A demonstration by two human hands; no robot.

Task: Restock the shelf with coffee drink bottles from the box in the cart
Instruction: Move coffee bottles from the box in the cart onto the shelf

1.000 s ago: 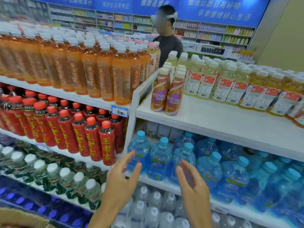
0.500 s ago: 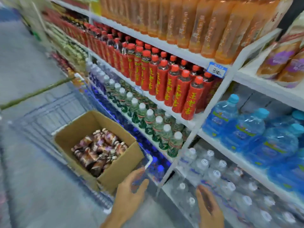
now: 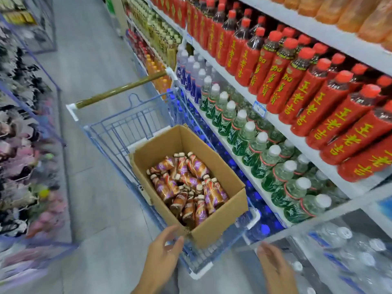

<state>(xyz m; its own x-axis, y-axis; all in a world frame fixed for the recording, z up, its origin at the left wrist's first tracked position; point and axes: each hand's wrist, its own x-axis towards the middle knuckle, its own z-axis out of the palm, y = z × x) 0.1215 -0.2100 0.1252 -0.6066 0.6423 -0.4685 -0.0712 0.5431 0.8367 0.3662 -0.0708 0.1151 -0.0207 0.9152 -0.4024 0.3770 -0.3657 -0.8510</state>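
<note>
An open cardboard box stands in a blue wire cart in the aisle. Several brown and purple coffee drink bottles lie jumbled in its bottom. My left hand hovers at the near corner of the box, fingers relaxed and empty. My right hand is lower right of the box, in front of the bottom shelf, also empty with loose fingers. The shelf spot with the coffee bottles is out of view.
The shelving runs along the right, with red tea bottles, green bottles with white caps and clear water bottles below. The cart's handle points away. Racks of goods line the left across the grey floor.
My view swung from the upper shelf down and left to the cart. Both hands dropped from the water bottles toward the box, still empty.
</note>
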